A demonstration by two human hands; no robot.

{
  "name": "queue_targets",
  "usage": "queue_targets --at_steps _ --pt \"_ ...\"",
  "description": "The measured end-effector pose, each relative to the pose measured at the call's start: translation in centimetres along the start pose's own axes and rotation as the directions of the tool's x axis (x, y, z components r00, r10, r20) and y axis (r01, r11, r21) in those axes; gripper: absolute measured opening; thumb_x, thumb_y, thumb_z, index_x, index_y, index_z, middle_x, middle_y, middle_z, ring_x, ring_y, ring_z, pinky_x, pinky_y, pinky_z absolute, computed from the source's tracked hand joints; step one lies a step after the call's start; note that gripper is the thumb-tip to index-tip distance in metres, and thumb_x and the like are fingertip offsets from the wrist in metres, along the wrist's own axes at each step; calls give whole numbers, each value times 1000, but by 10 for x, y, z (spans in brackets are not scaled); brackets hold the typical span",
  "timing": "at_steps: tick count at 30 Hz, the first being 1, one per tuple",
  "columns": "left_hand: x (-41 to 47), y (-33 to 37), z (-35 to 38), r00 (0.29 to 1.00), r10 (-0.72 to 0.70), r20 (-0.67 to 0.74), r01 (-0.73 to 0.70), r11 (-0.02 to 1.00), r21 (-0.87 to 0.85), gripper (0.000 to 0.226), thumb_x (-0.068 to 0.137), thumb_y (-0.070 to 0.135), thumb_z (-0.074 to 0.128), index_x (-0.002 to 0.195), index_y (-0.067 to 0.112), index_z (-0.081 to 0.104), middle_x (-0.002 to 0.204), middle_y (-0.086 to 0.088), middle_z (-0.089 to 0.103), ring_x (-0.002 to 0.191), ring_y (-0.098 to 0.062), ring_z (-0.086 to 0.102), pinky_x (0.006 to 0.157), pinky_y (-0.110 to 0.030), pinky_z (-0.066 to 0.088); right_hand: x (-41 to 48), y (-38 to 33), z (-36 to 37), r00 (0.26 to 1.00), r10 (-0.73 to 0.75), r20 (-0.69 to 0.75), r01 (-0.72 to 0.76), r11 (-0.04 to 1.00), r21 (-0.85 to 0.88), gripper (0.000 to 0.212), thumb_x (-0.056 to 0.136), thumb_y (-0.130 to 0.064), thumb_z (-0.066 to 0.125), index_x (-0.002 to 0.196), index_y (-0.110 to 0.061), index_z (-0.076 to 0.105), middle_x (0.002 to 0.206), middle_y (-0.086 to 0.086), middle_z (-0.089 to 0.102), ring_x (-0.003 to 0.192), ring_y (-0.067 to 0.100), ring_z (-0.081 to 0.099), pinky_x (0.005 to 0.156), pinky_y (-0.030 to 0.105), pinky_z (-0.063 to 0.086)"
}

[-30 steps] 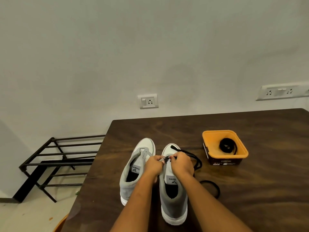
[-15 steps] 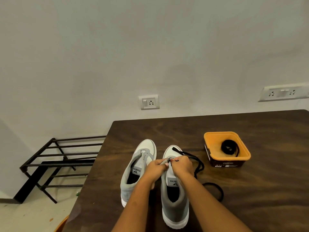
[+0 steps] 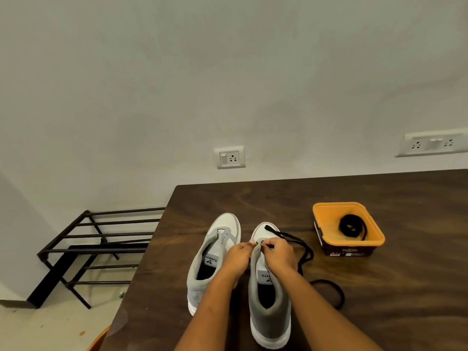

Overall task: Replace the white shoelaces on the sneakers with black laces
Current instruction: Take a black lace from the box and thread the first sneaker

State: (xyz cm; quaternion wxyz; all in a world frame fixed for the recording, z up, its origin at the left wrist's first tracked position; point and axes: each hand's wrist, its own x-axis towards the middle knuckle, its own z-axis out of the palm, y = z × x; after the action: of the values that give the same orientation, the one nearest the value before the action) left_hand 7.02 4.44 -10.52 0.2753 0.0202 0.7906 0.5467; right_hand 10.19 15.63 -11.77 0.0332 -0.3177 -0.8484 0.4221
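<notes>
2 sneakers stood side by side near the left edge of the desk [image 3: 405, 300]. Their long axes ran away from the person, with toes toward the wall [image 3: 228, 72] and heels nearest. The left sneaker [image 3: 202, 272] lay untouched. At the front eyelets of the right sneaker [image 3: 268, 312], the fingers of the right hand [image 3: 279, 254] were clamped on a black lace [image 3: 304, 249]. Those of the left hand [image 3: 238, 254] pinched the eyelet edge of the right sneaker. The slack trailed right in a loop. Well apart, an orange tub [image 3: 326, 216] held 1 coiled lace [image 3: 350, 225].

Single head view (wide-angle), looking forward and down, table [image 3: 253, 201] near
</notes>
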Motion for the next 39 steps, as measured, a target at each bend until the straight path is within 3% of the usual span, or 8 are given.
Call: queue_targets --at_steps 14,18,23,27,30,34,37,39 --pt "22 15 22 926 279 -255 -102 835 540 9 93 11 47 87 18 49 101 -4 65 92 -21 57 72 -26 37 3 4 5 997 29 -66 -28 1000 12 18 92 -32 55 102 -29 70 109 -8 69 99 16 62 68 24 45" --pt "17 23 20 828 130 -545 -222 969 -106 20 96 3 39 83 16 46 91 -8 62 87 -26 60 73 -30 45 1 3 3 995 49 -90 -53 997 -53 20 93 -36 55 107 -31 69 111 -7 67 101 18 62 64 22 41" --pt "2 66 -4 817 -49 -574 -424 623 -657 17 102 6 31 93 13 44 78 -5 52 62 -14 51 60 -24 46 -2 1 0 993 64 -98 -74 992 -103 20 93 -39 55 108 -34 68 111 -7 67 102 18 62 67 24 44" --pt "7 57 -27 842 402 -360 -342 913 220 16 96 7 38 96 17 51 89 -9 58 75 -23 53 68 -34 44 -2 -3 -3 992 72 -104 -85 988 -127 20 94 -36 54 108 -34 68 112 -5 67 104 18 62 80 28 49" --pt "8 35 -9 931 365 21 -223 523 823 23 95 22 42 115 13 51 111 -13 64 104 -31 57 90 -40 44 -3 -5 -4 994 66 -88 -77 988 -134 19 93 -35 55 108 -33 67 114 -4 66 107 19 61 83 28 46" --pt "11 17 7 983 184 -1 -82 445 892 42 101 38 32 116 7 57 119 -14 62 111 -31 57 91 -37 43 -4 1 -11 993 -63 -101 37 970 -241 27 90 -37 57 117 -36 57 126 -6 55 122 21 48 99 37 40" --pt "12 22 8 965 260 27 -215 729 650 33 101 24 37 93 9 64 88 -10 66 85 -26 59 78 -33 46 -1 2 -21 993 -113 -19 100 935 -341 40 87 -43 58 127 -42 51 131 -6 50 126 22 44 101 43 35" --pt "3 34 11 968 227 -110 -217 972 92 33 101 18 38 73 13 55 60 0 48 57 -15 43 55 -25 41 1 0 -21 995 -99 9 96 932 -350 37 87 -40 59 124 -42 57 129 -7 56 123 21 49 99 42 36"
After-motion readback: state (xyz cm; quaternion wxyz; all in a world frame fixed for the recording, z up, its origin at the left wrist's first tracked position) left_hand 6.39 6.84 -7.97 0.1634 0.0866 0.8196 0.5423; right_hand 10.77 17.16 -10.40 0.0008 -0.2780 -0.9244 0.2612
